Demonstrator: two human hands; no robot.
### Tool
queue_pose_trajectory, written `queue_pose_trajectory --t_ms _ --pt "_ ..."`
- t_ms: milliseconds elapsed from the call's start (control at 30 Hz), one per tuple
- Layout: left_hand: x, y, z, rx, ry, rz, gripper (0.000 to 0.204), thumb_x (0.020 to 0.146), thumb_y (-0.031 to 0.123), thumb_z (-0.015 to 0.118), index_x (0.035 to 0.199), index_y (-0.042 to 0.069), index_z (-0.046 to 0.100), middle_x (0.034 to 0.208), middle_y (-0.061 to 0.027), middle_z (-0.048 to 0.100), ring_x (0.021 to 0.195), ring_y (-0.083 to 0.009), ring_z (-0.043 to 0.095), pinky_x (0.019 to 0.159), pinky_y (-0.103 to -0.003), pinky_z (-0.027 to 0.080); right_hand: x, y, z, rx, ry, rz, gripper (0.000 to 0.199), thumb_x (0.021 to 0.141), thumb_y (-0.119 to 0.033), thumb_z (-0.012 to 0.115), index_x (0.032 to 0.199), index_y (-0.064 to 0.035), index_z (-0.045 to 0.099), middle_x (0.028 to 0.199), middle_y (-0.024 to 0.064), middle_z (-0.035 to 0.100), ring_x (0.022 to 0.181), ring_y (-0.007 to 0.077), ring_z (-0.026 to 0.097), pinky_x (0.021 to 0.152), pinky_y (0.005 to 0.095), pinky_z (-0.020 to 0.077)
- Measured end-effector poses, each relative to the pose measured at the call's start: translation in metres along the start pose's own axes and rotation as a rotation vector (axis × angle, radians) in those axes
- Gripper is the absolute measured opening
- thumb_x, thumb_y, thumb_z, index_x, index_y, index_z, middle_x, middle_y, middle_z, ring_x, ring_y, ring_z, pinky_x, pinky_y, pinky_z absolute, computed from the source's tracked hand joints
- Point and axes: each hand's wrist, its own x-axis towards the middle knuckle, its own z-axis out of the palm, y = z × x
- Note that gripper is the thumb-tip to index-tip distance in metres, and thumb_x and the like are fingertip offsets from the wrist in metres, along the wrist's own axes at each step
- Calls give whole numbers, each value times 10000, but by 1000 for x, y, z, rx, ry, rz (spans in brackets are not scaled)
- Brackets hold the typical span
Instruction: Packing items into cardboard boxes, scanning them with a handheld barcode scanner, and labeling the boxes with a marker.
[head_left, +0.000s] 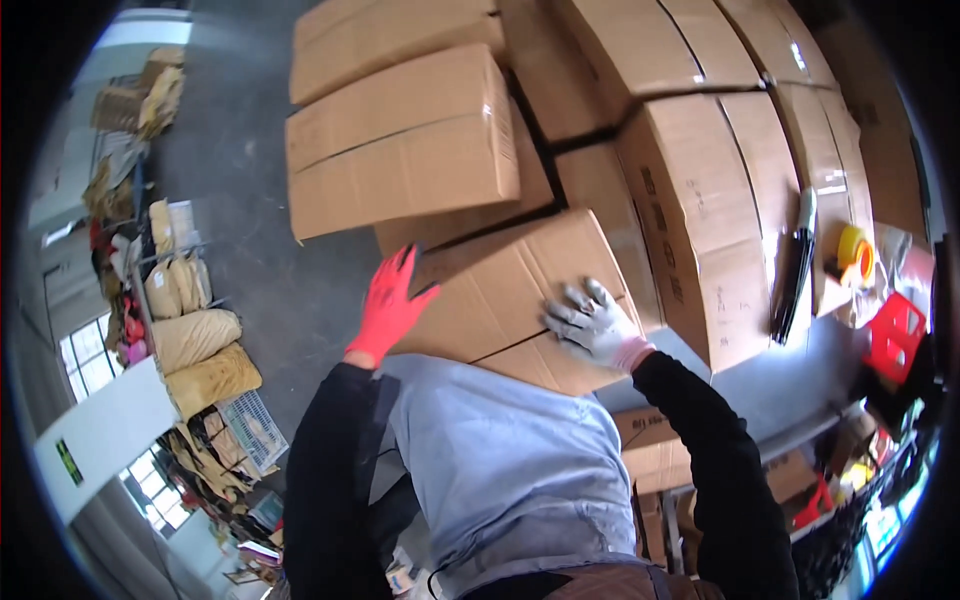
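- Left hand (pixel 393 303): fingers spread at the box's (pixel 480 305) left edge; contact unclear.
- Box: beside the apron (pixel 500 425); probably stiff but dentable, weight unclear; best held under opposite edges.
- Right hand (pixel 595 330): splayed on its top.

Right hand (pixel 597 328) hides part of box (pixel 490 300); apron (pixel 510 440) overlaps near side.

**Tan Sacks (pixel 200 338) Edge Grey Floor (pixel 262 215)**

The sacks lie in a row on my left, beside a pale gridded panel (pixel 252 430), a bright window (pixel 90 358) beyond. On my right, a yellow roll (pixel 853 246) sits near a red plastic object (pixel 884 343) with openings.
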Motion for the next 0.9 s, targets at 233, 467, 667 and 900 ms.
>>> queue_pose_trajectory --t_ms 233,467,667,900 --pt "18 60 89 -226 -41 -170 930 746 534 785 1420 -6 441 1323 -211 570 1226 -407 523 1085 -502 365 2 0 5 -18 -1 36 474 943 -395 550 1397 -259 541 1469 8 489 1424 290 368 1184 565 224" --pt "7 74 66 -163 -12 -175 1176 567 529 889 1467 -9 356 1403 -262 473 1290 -444 437 1108 -548 320 28 -12 -12 -83 -196 30 364 920 -381 567 1239 -224 642 1379 17 544 1373 284 425 1165 546 260" --pt "-18 140 51 211 -403 -175 1544 450 830 739 1574 -20 110 1621 -317 34 1500 -495 -48 1142 -695 -107 15 -10 9 64 171 55 380 920 -335 580 1262 -174 616 1419 40 532 1433 292 378 1177 552 249" --pt "-16 156 64 363 -490 -131 1568 430 900 671 1578 -6 104 1626 -303 43 1503 -490 -34 1142 -707 -88 -24 22 11 187 349 45 407 849 -289 642 1224 -135 614 1371 116 550 1353 339 463 1159 539 302"
